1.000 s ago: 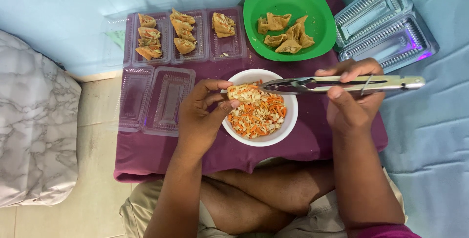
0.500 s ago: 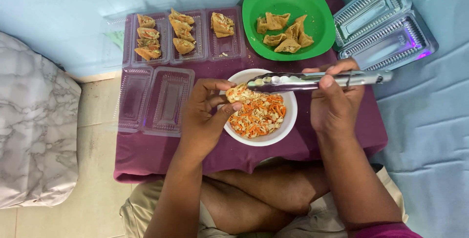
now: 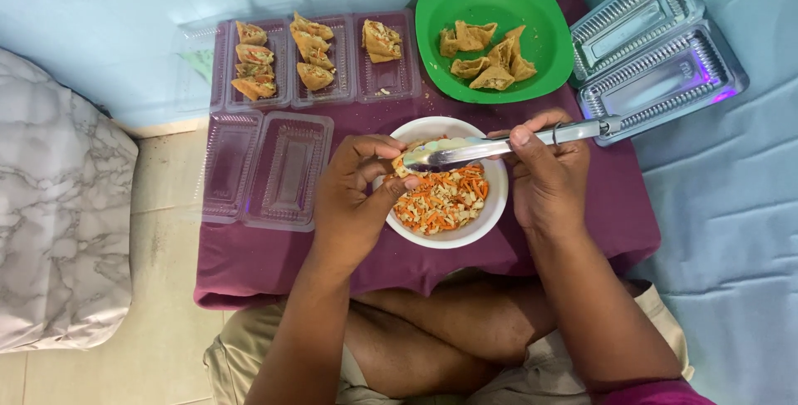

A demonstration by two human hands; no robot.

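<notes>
My left hand (image 3: pixel 353 197) holds a tofu pouch (image 3: pixel 404 162) over the left rim of a white bowl (image 3: pixel 490 214) filled with shredded orange and white filling (image 3: pixel 440 201). My right hand (image 3: pixel 544 174) grips metal tongs (image 3: pixel 507 145) whose tips reach into the pouch. A green plate (image 3: pixel 499 2) behind the bowl carries several empty tofu pouches (image 3: pixel 490 56). A clear tray (image 3: pixel 320 52) at the back left holds several filled pouches.
Empty clear plastic trays (image 3: pixel 266 168) lie left of the bowl on the purple cloth (image 3: pixel 615 206). Stacked clear lids (image 3: pixel 661 64) rest at the right on a blue sheet. A marbled cushion (image 3: pixel 58 230) lies on the floor at left.
The tongs have slid left, their tips now inside the pouch. My right hand moved left with them; my left hand keeps the pouch at the bowl's rim.
</notes>
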